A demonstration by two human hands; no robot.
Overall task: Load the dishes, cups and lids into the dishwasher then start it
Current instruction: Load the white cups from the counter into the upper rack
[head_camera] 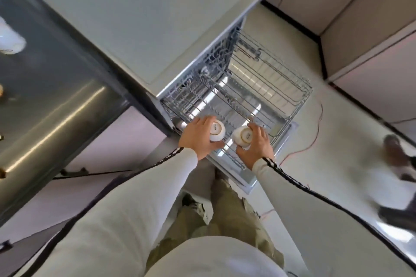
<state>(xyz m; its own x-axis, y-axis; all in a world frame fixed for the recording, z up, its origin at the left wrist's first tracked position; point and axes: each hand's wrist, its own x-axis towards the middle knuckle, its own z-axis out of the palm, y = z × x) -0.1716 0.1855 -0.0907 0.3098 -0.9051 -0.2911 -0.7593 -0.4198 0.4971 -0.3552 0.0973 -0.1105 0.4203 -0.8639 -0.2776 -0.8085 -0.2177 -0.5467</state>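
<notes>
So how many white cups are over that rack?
2. Left cup in the left hand, right cup in the right hand, both bottom-up over the rack. More may be hidden.

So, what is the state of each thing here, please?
Dishwasher door: open, folded down.
Wire rack: pulled out.
Left cup: base up, gripped by left hand.
Right cup: base up, gripped by right hand.

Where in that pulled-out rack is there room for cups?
Nearly everywhere: the rack looks bare across its wide middle, from the dishwasher body out to its far wall. Crowded only at the near edge, where the left hand grips the left cup and the right hand the right cup.
</notes>
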